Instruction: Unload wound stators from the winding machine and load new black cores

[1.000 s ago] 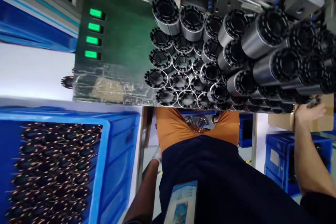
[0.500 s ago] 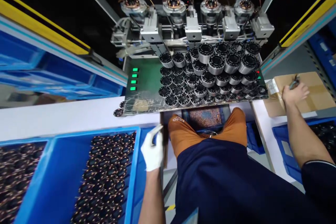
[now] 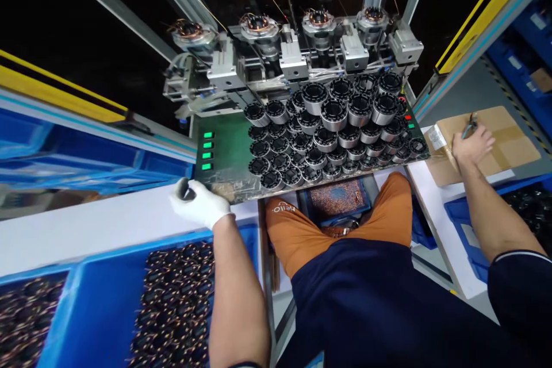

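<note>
The left hand, in a white glove, is curled around a small dark round part at the green panel's corner. The bare right hand, far away, pinches a thin tool over a flat brown cardboard box.

Bright, smooth metal sleeves ring the stator cores. At seven o'clock, a glossy blue plastic crate. A white cloth glove covers the left hand; at three o'clock, matt brown cardboard box.

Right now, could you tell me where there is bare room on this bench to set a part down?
The white bench top is bare left of the gloved left hand, between the blue bin and the machine frame. The green panel beside its lit buttons is free. The metal rings crowd its right half; the cardboard box lies under the right hand.
</note>
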`<state>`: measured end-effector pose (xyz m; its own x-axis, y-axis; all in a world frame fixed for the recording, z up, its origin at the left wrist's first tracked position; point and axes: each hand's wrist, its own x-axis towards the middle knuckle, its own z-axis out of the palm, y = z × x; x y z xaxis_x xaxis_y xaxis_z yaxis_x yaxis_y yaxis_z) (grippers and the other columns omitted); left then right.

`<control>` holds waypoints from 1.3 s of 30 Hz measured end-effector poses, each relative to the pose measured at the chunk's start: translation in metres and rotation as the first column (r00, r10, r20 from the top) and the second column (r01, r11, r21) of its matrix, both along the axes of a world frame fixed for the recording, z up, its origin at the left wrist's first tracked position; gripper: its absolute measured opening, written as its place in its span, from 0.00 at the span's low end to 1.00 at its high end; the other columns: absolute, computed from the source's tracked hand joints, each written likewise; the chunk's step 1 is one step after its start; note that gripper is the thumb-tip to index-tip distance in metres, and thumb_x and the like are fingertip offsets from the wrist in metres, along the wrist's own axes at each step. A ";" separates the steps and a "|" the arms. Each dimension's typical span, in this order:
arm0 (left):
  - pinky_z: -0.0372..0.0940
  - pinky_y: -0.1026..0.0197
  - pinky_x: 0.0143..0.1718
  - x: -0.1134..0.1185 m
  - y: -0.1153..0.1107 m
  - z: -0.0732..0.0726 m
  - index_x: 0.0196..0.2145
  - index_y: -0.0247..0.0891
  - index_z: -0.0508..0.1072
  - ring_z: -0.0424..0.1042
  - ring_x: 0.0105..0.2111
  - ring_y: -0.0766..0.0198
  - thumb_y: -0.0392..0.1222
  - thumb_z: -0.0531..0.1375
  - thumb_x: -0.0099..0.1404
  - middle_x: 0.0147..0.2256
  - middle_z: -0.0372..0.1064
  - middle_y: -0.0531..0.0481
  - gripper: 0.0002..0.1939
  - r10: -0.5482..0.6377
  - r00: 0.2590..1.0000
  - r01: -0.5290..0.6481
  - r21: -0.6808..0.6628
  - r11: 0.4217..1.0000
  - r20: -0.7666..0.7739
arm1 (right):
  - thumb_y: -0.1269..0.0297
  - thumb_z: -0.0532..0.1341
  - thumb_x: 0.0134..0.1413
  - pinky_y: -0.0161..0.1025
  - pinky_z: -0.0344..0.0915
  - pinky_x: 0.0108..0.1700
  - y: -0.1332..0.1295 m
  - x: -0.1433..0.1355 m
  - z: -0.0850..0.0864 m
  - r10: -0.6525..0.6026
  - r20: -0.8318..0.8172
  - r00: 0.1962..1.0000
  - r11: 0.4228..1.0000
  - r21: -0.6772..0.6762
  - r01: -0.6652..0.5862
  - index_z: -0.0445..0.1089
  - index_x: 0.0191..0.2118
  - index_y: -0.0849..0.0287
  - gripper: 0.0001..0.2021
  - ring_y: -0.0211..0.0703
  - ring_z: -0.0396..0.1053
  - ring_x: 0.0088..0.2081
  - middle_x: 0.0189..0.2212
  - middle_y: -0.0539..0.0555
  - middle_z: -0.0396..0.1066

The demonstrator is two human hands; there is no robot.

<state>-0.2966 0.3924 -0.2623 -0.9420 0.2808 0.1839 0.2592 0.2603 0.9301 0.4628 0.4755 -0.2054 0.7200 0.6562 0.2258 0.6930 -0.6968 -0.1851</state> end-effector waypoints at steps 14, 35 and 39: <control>0.72 0.38 0.69 -0.015 -0.003 -0.021 0.50 0.21 0.83 0.82 0.56 0.38 0.39 0.61 0.64 0.51 0.82 0.23 0.23 -0.038 0.993 0.041 0.021 0.999 -0.114 | 0.53 0.69 0.77 0.62 0.53 0.77 -0.003 0.001 0.000 0.024 -0.064 0.998 1.000 0.002 -0.024 0.60 0.85 0.63 0.41 0.65 0.54 0.75 0.78 0.71 0.60; 0.73 0.50 0.66 0.011 0.010 0.017 0.37 0.42 0.67 0.83 0.60 0.44 0.25 0.56 0.69 0.56 0.82 0.22 0.11 0.045 0.999 -0.048 -0.148 0.988 -0.022 | 0.53 0.68 0.75 0.61 0.56 0.75 0.003 0.011 -0.015 0.020 -0.020 1.000 1.000 0.013 -0.020 0.64 0.82 0.62 0.37 0.68 0.60 0.74 0.74 0.68 0.64; 0.73 0.47 0.67 0.005 0.011 0.008 0.36 0.44 0.67 0.84 0.59 0.41 0.35 0.55 0.61 0.54 0.83 0.24 0.06 0.058 0.997 -0.064 -0.110 0.992 -0.054 | 0.55 0.65 0.79 0.60 0.53 0.74 0.001 0.013 -0.017 0.059 -0.066 0.996 0.998 0.030 -0.057 0.61 0.82 0.63 0.35 0.62 0.56 0.71 0.74 0.69 0.62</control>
